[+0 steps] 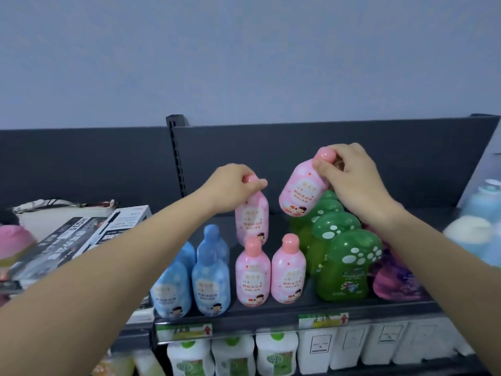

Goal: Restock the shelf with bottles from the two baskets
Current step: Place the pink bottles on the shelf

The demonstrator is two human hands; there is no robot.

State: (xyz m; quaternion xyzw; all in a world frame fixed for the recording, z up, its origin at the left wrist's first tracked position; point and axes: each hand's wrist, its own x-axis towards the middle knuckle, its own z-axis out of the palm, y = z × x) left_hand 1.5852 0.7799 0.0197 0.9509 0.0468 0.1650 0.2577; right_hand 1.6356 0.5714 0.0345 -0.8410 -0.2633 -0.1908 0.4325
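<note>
Grip first, both sides on caps. Left hand: fingers and thumb curled down over the round cap of the left pink bottle, pinching it from above. That bottle hangs close to upright in the back row, directly behind the front pink bottles. They hide its base, so I cannot tell from here whether it stands on the shelf or is just off it.

Right hand: same pinch, thumb and fingers wrapped round the cap of the right pink bottle. This one is tilted, cap leaning right and base swung left. I read it as clear in the air above the shelf, just beside the green bottles.

Outward from there:
- Front pink bottles: two, upright, side by side near the shelf lip.
- Blue bottles: left of the pink ones, packed close, more behind.
- Green bottles: mushroom-shaped spotted caps, in a row running back, right of the pink.
- Purple bottle: beyond the green, partly behind my right forearm.
- Price tags on the shelf lip.
- White bottles with green caps on the level below; white containers to their right.
- Dark printed boxes lying flat, far left.
- Pale blue bottles, far right, blurred.
</note>
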